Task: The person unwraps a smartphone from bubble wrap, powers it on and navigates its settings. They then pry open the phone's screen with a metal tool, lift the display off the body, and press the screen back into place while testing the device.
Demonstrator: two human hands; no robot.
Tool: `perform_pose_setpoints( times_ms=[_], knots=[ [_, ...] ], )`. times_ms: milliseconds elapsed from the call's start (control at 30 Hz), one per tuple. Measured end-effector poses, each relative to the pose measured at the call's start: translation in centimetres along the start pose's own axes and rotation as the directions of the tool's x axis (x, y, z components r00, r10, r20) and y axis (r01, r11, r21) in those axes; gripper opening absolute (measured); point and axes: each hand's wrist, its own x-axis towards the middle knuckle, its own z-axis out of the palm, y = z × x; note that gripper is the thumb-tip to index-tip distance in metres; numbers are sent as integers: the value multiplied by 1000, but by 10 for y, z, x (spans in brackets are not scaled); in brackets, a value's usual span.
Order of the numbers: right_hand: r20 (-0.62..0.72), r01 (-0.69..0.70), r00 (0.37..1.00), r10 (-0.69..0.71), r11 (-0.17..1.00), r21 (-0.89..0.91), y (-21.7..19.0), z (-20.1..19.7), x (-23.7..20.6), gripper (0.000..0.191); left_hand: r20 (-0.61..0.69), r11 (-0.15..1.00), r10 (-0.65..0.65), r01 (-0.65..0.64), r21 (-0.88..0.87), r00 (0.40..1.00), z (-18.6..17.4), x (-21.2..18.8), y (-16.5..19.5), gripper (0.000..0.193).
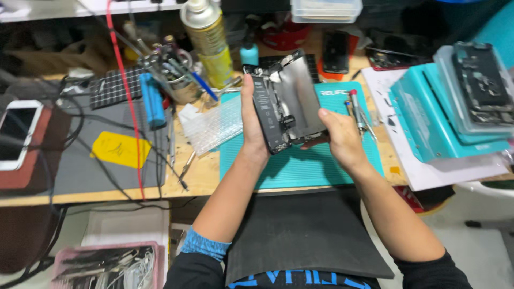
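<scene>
I hold an opened phone point(284, 104) above a teal work mat point(305, 160). My left hand point(251, 126) grips the phone body with its dark battery and boards along the left edge. My right hand point(337, 136) supports the lower right corner, where the hinged-open screen panel point(300, 91) with its grey metal back stands up. Both halves are still joined along one side. A screwdriver with a red band point(356, 107) lies on the mat just right of my right hand.
A spray can point(209, 40), a cup of tools point(176, 72), a blue tool point(152, 99) and bubble wrap point(211, 126) sit left of the mat. A grey mat with a yellow pad point(120, 150) and a white phone point(19, 134) lie far left. Teal trays with phone parts point(455, 101) stand right.
</scene>
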Motion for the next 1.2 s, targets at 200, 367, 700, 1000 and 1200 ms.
perform_pose_setpoints(
  times_ms=[200, 367, 700, 1000, 1200],
  knots=[
    [-228, 90, 960, -163, 950, -297, -21, -45, 8, 32, -126, 997, -68, 72, 23, 990, 1, 15, -16, 65],
    [-176, 68, 975, -137, 934, -350, -36, -70, 13, 25, -107, 996, -93, 94, 0, 990, 2, 18, -20, 57],
    [155, -51, 982, 110, 938, -344, -31, -9, 43, 38, -135, 996, 42, -32, 77, 990, -16, -18, 15, 63],
    [346, 337, 920, -183, 820, -462, -41, 74, 15, 57, -192, 973, 233, -228, 48, 953, -58, -23, 14, 55],
    [431, 541, 835, -342, 372, -754, -43, 99, -8, 63, -248, 982, 169, -141, 127, 954, -54, -24, 8, 76]
  ],
)
